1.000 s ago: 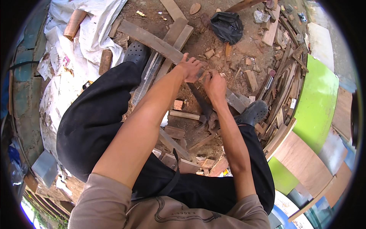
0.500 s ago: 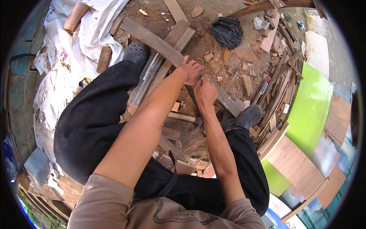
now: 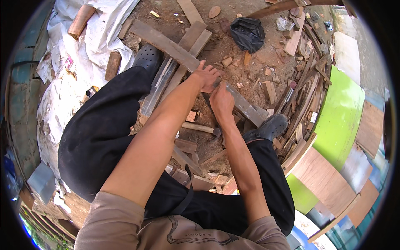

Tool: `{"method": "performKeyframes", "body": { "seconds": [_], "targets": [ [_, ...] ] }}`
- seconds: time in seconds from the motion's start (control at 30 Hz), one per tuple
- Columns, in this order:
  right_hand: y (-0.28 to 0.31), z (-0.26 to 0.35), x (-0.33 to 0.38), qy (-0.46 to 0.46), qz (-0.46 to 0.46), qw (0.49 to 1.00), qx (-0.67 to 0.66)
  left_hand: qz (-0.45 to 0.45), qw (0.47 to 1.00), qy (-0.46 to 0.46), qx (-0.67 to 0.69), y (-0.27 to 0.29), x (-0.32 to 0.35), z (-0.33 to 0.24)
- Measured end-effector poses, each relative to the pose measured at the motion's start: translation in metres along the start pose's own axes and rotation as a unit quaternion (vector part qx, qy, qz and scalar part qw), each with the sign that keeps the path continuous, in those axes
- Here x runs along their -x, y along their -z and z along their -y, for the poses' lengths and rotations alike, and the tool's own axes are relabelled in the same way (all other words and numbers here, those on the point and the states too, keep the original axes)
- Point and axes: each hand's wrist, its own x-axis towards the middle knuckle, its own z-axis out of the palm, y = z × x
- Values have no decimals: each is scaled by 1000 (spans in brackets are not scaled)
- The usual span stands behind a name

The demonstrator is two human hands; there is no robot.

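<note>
A long weathered wooden plank runs diagonally from the upper left down towards my right shoe, crossing over other boards. My left hand grips the plank near its middle, fingers curled over its top. Just right of it, my right hand is closed at the plank's near edge, its index finger and thumb pressed together. Whatever it pinches is hidden by the fingers. Below the hands lies a hammer with a pale wooden handle and a dark head. Two boards lie under the plank on the left.
My shoes stand on either side of the work. Scrap wood is heaped on the right beside a lime-green panel. A black plastic bag sits on the dirt beyond. White sheeting covers the left.
My right hand has shifted slightly left and its index finger now points more upward along the plank's edge. The left hand and the plank stay nearly where they were.
</note>
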Motion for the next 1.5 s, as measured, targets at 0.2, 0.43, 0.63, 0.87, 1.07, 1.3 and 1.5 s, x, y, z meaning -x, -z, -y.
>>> {"method": "performKeyframes", "body": {
  "seconds": [0.2,0.43,0.63,0.87,1.07,1.3,1.5],
  "targets": [
    [-12,-3,-2,9,19,999,42,1,1000,-2,-22,-1,0,-1],
    [-11,0,2,17,37,998,43,5,1000,-5,-1,-2,-2,-1],
    [-17,17,39,-20,86,996,-22,28,999,-9,14,3,-2,2],
    [-22,19,103,-52,146,987,-52,11,1000,-26,10,0,-1,4],
    [27,2,37,-26,18,998,-45,17,998,-57,-31,8,-2,12],
    [31,6,20,94,-63,992,-52,-129,979,143,-62,-7,28,19],
    [23,0,14,28,-16,999,-15,-14,989,145,-26,12,21,20]
  ]
}}
